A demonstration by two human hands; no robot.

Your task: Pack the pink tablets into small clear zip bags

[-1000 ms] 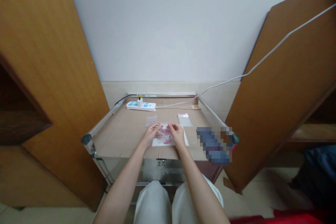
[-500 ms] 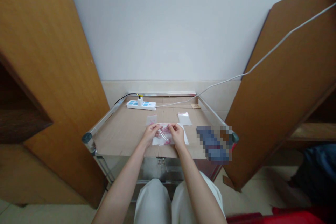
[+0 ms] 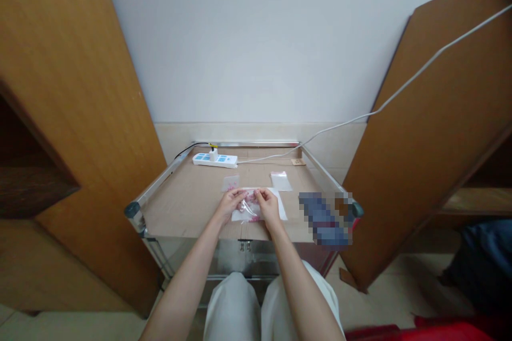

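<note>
Between my hands is a clear plastic bag point(image 3: 248, 206) with small pink pieces showing in or under it. My left hand point(image 3: 231, 203) pinches its left upper side, and my right hand point(image 3: 267, 204) pinches it near the top right. Beneath lies a white sheet point(image 3: 281, 208) on the cart's tan top. Just beyond my left hand lies a small clear bag point(image 3: 231, 182) with pink bits in it. Another clear bag point(image 3: 281, 181), whitish, lies flat past my right hand. What the pink pieces are is too small to tell.
A white power strip point(image 3: 215, 160) with a plug in it stands at the back left; its white cable point(image 3: 332, 127) runs up to the right. A blurred-out dark object point(image 3: 326, 218) lies at the right edge. Metal rails point(image 3: 162, 181) border the cart top.
My right hand has shifted slightly left, closer to my left hand. The glare and folds on the plastic bag have changed. My left hand stays nearly in place.
</note>
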